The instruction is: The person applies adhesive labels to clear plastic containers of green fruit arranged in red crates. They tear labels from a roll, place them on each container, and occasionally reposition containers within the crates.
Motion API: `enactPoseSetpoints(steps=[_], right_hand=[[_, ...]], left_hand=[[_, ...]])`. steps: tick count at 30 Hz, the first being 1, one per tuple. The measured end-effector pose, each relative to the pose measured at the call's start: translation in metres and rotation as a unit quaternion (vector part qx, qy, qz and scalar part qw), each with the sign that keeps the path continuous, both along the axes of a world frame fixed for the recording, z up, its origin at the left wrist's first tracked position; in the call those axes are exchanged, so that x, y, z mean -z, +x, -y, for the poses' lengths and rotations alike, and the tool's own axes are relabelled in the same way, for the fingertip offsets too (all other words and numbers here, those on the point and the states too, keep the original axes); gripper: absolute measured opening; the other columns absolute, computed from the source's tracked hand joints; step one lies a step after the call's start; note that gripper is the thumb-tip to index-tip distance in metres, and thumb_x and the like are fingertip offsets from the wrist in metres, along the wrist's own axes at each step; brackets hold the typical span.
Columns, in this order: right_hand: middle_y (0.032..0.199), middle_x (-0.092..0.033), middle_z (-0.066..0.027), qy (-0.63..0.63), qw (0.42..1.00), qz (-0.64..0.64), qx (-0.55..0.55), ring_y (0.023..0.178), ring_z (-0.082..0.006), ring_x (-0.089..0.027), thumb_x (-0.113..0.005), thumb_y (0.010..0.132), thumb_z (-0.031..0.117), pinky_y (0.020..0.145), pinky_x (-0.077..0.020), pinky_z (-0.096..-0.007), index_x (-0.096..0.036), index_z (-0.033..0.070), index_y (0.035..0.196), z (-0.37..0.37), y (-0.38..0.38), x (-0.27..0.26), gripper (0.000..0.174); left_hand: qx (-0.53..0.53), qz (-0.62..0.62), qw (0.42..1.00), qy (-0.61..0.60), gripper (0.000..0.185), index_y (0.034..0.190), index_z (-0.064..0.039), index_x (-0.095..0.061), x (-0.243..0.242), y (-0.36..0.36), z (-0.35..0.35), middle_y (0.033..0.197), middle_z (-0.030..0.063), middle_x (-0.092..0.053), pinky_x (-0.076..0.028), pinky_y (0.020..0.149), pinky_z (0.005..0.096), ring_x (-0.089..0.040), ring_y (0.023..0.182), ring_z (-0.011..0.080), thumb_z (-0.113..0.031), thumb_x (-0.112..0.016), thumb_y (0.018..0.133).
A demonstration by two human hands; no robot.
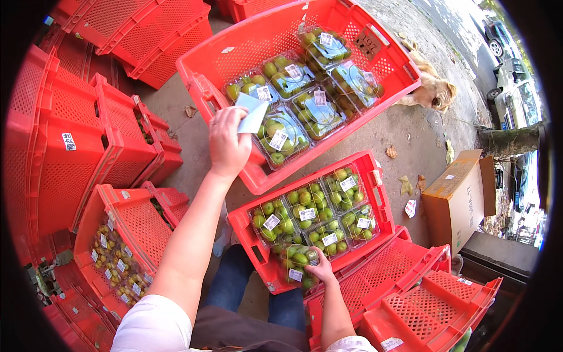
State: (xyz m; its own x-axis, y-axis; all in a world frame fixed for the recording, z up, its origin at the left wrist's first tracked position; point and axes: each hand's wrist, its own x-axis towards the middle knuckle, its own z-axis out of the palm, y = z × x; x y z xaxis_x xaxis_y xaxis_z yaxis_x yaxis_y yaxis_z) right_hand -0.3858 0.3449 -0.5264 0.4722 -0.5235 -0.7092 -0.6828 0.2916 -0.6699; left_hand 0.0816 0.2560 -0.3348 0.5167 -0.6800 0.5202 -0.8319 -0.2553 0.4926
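My left hand (231, 138) pinches a light blue paper slip (254, 112) over the near left side of a large red plastic crate (264, 181). Inside that crate sit several clear plastic clamshells (316, 112) of green fruit, with blue cards and white stickers on their lids. Closer to me, a smaller red crate (389, 220) contains clamshells (306, 204) of green fruit bearing white stickers, with no blue cards seen. At its near left corner my right hand (322, 266) grips a fruit clamshell (295, 266), tilted above the crate; its underside is hidden.
Stacked red crates (70, 141) line the left, one crate (127, 229) holding packs of yellowish-brown fruit. Empty-looking red crates (422, 303) lie at lower right. A tan dog (433, 90) is beyond the large crate. Right of it stand an open cardboard box (457, 202) and a tree trunk (508, 138).
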Motion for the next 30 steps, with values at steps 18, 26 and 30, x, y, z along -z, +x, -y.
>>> enactPoseSetpoints(steps=[18,26,30], right_hand=[[0.135,-0.058,-0.0121,0.224,0.669,0.513,0.489,0.123,-0.032,-0.056,-0.062,0.08,0.012,0.105,-0.0449,-0.0485,-0.05,0.011,0.137,0.252,0.312,-0.212,0.058],[0.139,-0.053,-0.0187,0.285,0.5,0.523,0.629,0.124,-0.039,-0.052,-0.058,0.075,0.017,0.109,-0.0378,-0.0608,-0.051,0.005,0.135,0.308,0.474,-0.079,0.062],[0.148,-0.04,-0.0264,0.327,0.628,0.376,0.597,0.133,-0.0425,-0.045,-0.064,0.092,0.045,0.111,-0.0409,-0.057,-0.033,-0.003,0.146,0.303,0.537,-0.051,0.079]], left_hand=[[0.007,-0.043,0.978,0.202,0.017,0.087,-0.009,-0.059,-0.009,0.009,0.021,0.083,0.0088,-0.063,-0.041,0.094,0.0418,-0.062,0.087,0.0281,-0.007,-0.064,0.07],[0.023,-0.06,0.974,0.218,0.016,0.085,-0.008,-0.057,-0.006,0.015,0.022,0.081,0.0084,-0.061,-0.041,0.097,0.0418,-0.061,0.087,0.0261,-0.008,-0.062,0.069],[0.025,-0.056,0.977,0.204,0.012,0.084,-0.009,-0.057,-0.008,0.018,0.022,0.081,0.0083,-0.059,-0.042,0.096,0.0417,-0.061,0.085,0.0251,-0.014,-0.063,0.075]])
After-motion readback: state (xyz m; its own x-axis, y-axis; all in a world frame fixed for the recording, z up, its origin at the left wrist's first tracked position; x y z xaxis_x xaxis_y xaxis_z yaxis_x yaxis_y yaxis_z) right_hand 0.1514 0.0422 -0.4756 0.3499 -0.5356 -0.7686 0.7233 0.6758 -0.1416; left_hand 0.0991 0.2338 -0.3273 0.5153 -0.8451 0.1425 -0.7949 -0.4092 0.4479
